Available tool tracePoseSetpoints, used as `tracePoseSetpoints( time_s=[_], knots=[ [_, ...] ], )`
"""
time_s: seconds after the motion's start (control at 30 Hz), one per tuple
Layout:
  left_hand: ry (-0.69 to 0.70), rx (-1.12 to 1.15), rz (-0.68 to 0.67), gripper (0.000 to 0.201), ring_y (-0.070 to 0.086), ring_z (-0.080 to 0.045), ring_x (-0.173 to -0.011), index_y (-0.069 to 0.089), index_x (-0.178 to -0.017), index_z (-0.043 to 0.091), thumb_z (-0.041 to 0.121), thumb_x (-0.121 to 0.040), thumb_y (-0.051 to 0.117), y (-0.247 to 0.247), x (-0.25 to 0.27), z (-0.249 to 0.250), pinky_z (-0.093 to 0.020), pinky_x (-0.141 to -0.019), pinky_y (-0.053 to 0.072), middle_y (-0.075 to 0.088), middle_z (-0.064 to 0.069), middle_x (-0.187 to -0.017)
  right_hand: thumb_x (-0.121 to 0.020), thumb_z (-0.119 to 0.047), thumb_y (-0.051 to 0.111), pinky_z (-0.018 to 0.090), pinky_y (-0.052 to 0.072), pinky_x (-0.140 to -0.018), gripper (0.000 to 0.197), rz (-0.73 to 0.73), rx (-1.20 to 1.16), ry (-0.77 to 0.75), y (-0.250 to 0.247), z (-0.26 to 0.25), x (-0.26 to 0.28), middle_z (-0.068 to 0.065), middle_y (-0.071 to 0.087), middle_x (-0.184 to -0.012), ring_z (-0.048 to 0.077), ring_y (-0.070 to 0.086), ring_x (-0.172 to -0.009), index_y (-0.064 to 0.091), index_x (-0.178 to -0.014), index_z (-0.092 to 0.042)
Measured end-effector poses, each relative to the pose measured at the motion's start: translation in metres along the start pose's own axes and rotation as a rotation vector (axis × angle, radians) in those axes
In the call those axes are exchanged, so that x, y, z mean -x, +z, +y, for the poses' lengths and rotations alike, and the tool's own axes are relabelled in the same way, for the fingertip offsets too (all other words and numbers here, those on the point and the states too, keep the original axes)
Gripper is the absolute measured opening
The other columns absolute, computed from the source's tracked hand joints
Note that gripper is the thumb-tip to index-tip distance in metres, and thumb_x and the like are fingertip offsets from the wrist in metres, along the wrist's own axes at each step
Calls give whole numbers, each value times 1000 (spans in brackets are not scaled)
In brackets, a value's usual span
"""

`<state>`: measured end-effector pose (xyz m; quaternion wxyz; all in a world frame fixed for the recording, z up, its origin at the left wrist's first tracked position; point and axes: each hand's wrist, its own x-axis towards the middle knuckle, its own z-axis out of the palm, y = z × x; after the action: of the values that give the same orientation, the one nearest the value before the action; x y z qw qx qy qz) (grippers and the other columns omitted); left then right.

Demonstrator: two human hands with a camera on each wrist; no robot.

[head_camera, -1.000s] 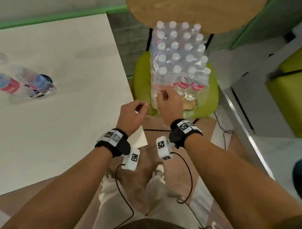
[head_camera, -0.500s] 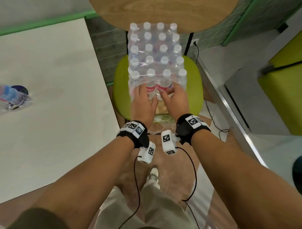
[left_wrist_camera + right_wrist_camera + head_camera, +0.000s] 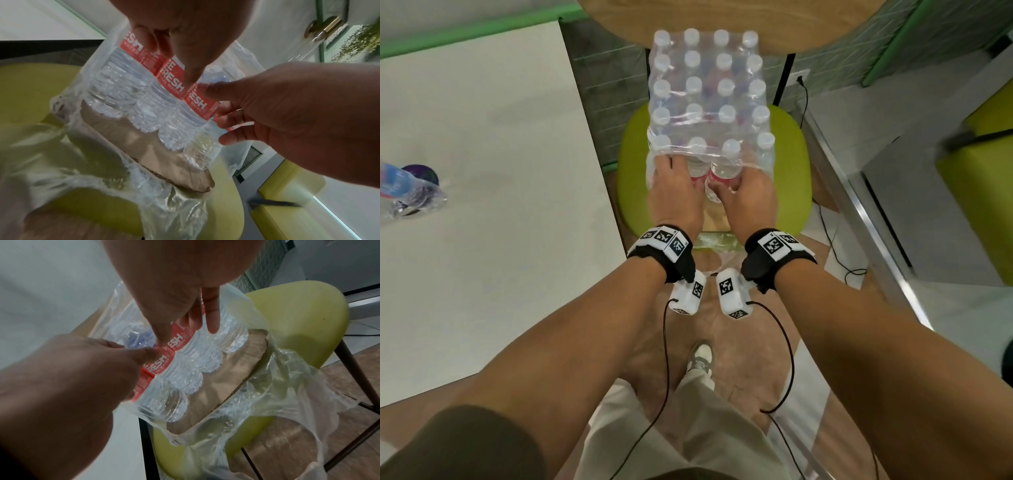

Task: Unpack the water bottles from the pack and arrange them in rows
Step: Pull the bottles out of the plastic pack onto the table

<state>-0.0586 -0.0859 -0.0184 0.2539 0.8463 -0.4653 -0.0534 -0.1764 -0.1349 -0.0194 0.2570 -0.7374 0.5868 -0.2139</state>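
Note:
A shrink-wrapped pack of water bottles (image 3: 709, 96) with white caps stands on a lime-green chair (image 3: 791, 178); its wrap is torn open at the near end. Both my hands reach into the front row. My left hand (image 3: 674, 185) curls round a red-labelled bottle (image 3: 131, 53) on the left side, thumb pointing down across the labels. My right hand (image 3: 746, 192) wraps a neighbouring bottle (image 3: 185, 344) further right. In the wrist views the left hand (image 3: 166, 61) and right hand (image 3: 187, 334) both close on the red labels. The bottles stand on a brown cardboard tray (image 3: 144, 146).
A white table (image 3: 482, 171) lies to the left, with bottles in loose plastic (image 3: 410, 192) at its far left edge. A round wooden tabletop (image 3: 722, 20) overhangs the pack behind. Torn wrap (image 3: 267, 402) hangs off the chair's front. Another green seat (image 3: 979, 192) stands right.
My left hand came from beside the table corner to the pack's front row. Both hands have slid further in round the bottles. The head view has swung right, centring the pack.

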Motion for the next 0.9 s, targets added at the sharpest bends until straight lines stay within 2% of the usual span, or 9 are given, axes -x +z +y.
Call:
tracePoseSetpoints(
  time_s=[0.1,0.2,0.27,0.43,0.6,0.67,0.73,0.83,0.9],
  knots=[
    [49,73,0,46,58,-25,-99,51,-123,18,38,-86,69,1,5,-9,-37,-71,53,50,-5,-118,-85,-51,68,31,41,-69,41,34,54,3,3,-2,4,5,62,-103,23,59,-97,61,-100,-14],
    [59,61,28,47,54,-25,-94,51,-113,15,40,-79,73,2,16,-12,-38,-75,51,51,-6,-111,-83,-47,72,36,49,-77,51,66,85,26,9,-1,8,9,56,-118,28,57,-106,54,-116,-13],
    [44,47,29,52,53,-26,-95,50,-113,15,38,-75,77,3,22,-11,-38,-78,50,50,-7,-112,-81,-45,75,40,53,-80,52,90,93,12,9,0,12,11,52,-124,30,55,-109,52,-116,-13],
    [52,82,31,58,54,-28,-98,49,-113,11,32,-71,83,8,29,-10,-40,-80,52,52,-9,-111,-78,-37,78,40,53,-82,53,108,18,-51,8,8,22,12,49,-118,31,55,-104,50,-118,-15],
    [45,278,-83,43,56,-24,-87,42,-108,18,21,-79,74,8,32,-9,-47,-68,52,57,-2,-101,-75,-30,81,36,50,-79,54,64,-125,-57,0,11,25,4,53,-113,24,56,-97,47,-114,-14],
    [71,315,-108,44,55,-23,-84,38,-105,21,19,-78,74,0,32,-12,-46,-66,51,55,0,-98,-76,-30,79,36,51,-76,50,54,-173,-71,-3,11,29,1,55,-108,20,57,-92,46,-111,-16],
    [122,344,-111,49,54,-20,-91,43,-112,19,20,-77,78,-13,37,-20,-40,-76,52,54,1,-104,-77,-33,76,40,53,-74,46,69,-228,-84,-5,7,35,1,56,-107,18,59,-89,46,-110,-18],
    [209,405,-56,59,56,-18,-107,50,-126,12,30,-78,80,-35,51,-35,-30,-93,49,56,-2,-118,-78,-31,75,37,55,-78,45,82,-267,-110,-4,0,48,-1,58,-111,15,60,-95,49,-114,-21],
    [193,427,9,61,56,-16,-109,54,-126,13,37,-77,81,-52,60,-49,-28,-95,48,57,-2,-118,-78,-31,74,39,54,-81,45,74,-284,-137,-3,-8,58,-3,58,-111,15,60,-98,50,-116,-25]
  ],
)
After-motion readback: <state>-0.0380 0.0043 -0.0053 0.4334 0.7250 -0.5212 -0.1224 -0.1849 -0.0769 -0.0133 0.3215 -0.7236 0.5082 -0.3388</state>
